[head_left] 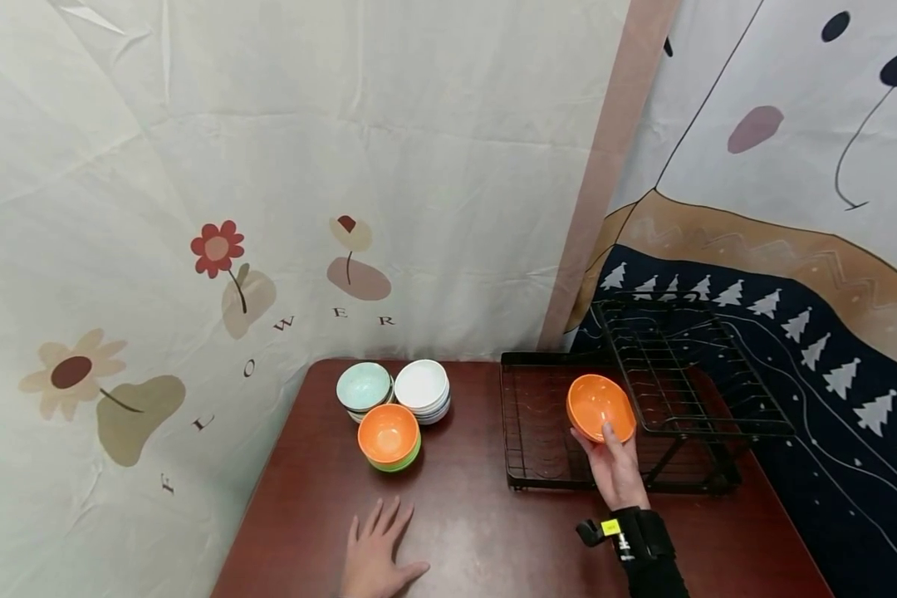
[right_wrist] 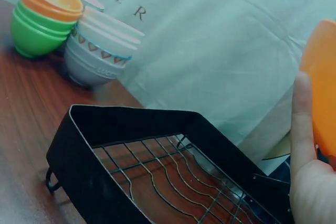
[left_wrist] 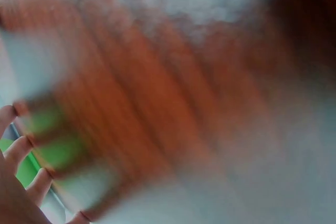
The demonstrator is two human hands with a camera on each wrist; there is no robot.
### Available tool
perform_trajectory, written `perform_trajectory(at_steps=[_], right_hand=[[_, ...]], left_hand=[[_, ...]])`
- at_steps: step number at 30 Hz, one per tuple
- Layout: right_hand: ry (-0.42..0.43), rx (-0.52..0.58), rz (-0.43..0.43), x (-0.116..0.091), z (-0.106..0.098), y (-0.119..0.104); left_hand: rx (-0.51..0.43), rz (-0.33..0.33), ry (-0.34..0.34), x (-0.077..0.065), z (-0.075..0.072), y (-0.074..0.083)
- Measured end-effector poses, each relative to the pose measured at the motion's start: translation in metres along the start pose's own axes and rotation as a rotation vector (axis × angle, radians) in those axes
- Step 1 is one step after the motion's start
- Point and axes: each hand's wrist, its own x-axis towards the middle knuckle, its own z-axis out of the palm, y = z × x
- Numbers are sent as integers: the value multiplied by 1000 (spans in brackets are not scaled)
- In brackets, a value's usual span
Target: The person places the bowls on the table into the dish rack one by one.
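My right hand (head_left: 617, 469) grips an orange bowl (head_left: 596, 403), thumb over its near rim, held above the black dish rack (head_left: 526, 483) beside its upper shelf. In the right wrist view the same orange bowl (right_wrist: 324, 85) shows at the right edge, partly cut off. My left hand (head_left: 377, 552) lies on the table with fingers spread, holding nothing. Just beyond its fingertips stands a stack with an orange bowl (head_left: 389, 433) on top of green bowls (head_left: 394, 465). Behind that stack are a stack topped by a pale mint bowl (head_left: 364, 386) and one topped by a white bowl (head_left: 422, 384).
The raised wire shelf (head_left: 698, 374) overhangs the right part of the rack. A patterned cloth (head_left: 448, 166) hangs behind the brown table (head_left: 493, 544), and a dark cloth with white trees (head_left: 800, 353) hangs along the right. The left wrist view is mostly blurred.
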Motion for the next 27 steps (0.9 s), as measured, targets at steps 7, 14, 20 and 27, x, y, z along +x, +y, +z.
perform_trajectory(at_steps=[7, 14, 20, 27], right_hand=[[62, -200, -9, 8, 4, 1], [24, -271, -33, 16, 2, 1], [139, -377, -7, 19, 2, 2], [322, -453, 63, 19, 6, 2]], left_hand=[[1, -2, 5, -1, -1, 1], [-7, -7, -17, 0, -1, -1], [-6, 2, -14, -1, -2, 0], [-8, -3, -22, 1, -2, -1]])
